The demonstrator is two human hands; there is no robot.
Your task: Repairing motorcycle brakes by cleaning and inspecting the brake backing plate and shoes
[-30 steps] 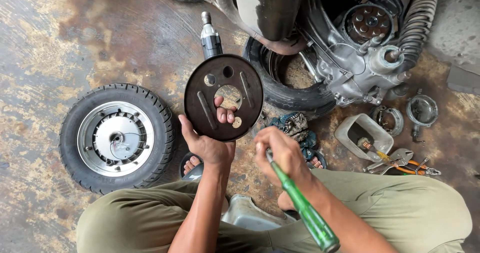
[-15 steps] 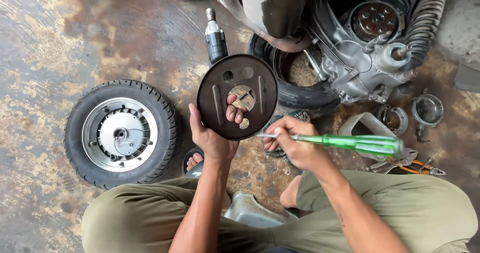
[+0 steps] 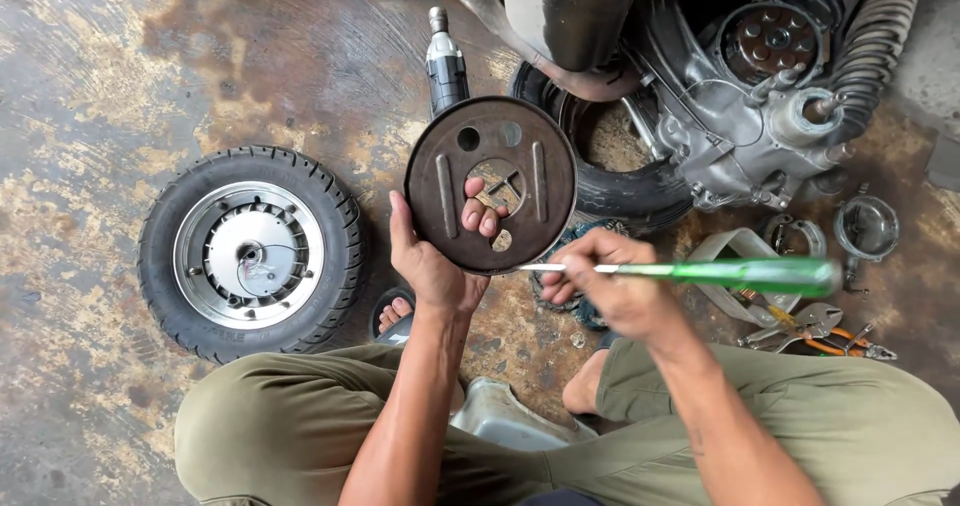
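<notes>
With the wheel (image 3: 250,254) already off and lying on the floor, we grip the round rusty plate (image 3: 490,184) in our left hand (image 3: 432,266), fingers through its centre hole, while our right hand (image 3: 610,291) pinches the green-handled screwdriver (image 3: 700,271) at its lower edge, cleaning apparently unfinished.

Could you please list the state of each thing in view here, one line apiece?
Round metal plate: held up off the floor, rusty, fingers poking through its centre hole.
Left hand: grip closed on the plate's edge.
Screwdriver: held level, tip at the plate's lower rim.
Right hand: grip closed on the screwdriver shaft.
Wheel: off the scooter, lying flat on the floor.
Scooter engine: exposed, hub bare.
Pliers: lying on the floor.
</notes>
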